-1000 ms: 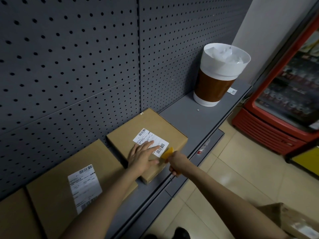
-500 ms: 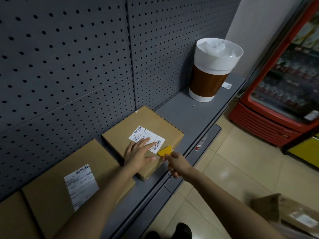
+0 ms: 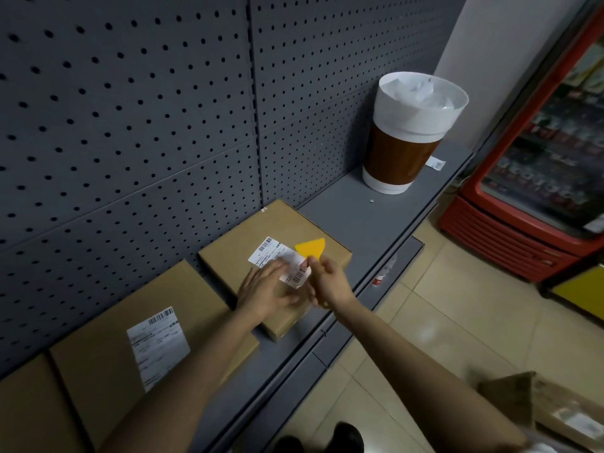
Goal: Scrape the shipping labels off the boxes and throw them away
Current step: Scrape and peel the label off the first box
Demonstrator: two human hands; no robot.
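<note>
Box (image 3: 277, 237) on shelf (image 3: 353, 207), back against pegboard (image 3: 130, 125); label (image 3: 281, 261) on its top. Left hand (image 3: 266, 291) flat, fingers straight, pressing label and box. Right hand (image 3: 330, 282) pinches yellow scraper (image 3: 310, 248), blade at label's right edge. Bin (image 3: 411, 132) at shelf's far end

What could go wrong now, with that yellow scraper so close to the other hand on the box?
The yellow scraper in the right hand works right beside the fingers of the left hand on the label; a slip might nick them. The label could tear and leave bits on the box. The bin stands well along the shelf, so a sticky label might cling or drop on the way.
</note>
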